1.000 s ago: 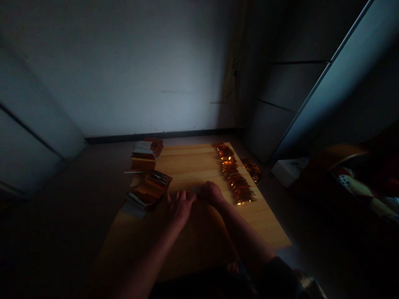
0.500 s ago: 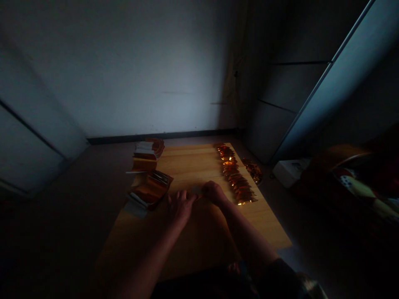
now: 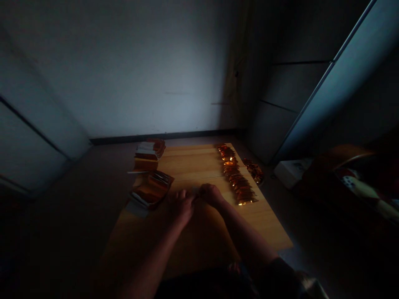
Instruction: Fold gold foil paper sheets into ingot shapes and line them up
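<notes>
Both hands meet over the middle of a wooden table. Between them is a small pale sheet, mostly covered by the fingers. My right hand is closed on the sheet's right side. On its left, my left hand has its fingers drawn together at the sheet; dimness hides the exact grip. Left of my hands lie an orange-brown stack of sheets and, farther back, another stack. A long row of shiny golden folded pieces runs down the table's right side.
Beyond the table's right edge is a heap of shiny golden pieces. A white box stands farther right on the floor. Behind the table rises a pale wall. Cabinet doors stand at the right.
The fingers of my left hand have drawn in from a more spread pose. My right hand has shifted slightly left and down, closer to my left.
</notes>
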### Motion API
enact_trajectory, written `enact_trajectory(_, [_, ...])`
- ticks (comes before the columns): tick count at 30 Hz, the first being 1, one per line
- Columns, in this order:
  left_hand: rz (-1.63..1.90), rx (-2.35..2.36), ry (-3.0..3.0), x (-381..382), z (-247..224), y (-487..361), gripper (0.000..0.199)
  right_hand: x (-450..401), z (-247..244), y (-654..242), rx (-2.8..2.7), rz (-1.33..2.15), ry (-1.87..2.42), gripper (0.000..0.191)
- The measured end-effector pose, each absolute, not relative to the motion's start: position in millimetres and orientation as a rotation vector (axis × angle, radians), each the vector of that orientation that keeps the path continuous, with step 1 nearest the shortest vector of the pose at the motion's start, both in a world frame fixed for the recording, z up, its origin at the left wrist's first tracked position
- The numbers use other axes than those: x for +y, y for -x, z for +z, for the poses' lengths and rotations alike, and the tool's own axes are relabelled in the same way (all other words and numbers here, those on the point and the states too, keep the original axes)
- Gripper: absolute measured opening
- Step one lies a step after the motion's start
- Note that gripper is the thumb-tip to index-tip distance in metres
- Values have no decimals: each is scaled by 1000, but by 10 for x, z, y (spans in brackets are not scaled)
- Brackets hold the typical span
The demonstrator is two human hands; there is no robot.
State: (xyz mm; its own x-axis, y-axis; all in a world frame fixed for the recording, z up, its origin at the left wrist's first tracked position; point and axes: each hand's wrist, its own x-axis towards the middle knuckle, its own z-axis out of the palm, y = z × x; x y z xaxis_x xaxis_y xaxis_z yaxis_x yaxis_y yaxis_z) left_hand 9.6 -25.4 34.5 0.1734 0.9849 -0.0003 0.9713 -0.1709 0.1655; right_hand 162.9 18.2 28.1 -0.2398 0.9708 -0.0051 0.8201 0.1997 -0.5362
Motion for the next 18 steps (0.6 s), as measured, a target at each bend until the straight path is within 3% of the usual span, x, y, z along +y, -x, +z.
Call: enact_trajectory(18, [362, 2065, -2120, -241, 228, -197, 28, 185, 293, -1629, -2095, 666, 1686, 14])
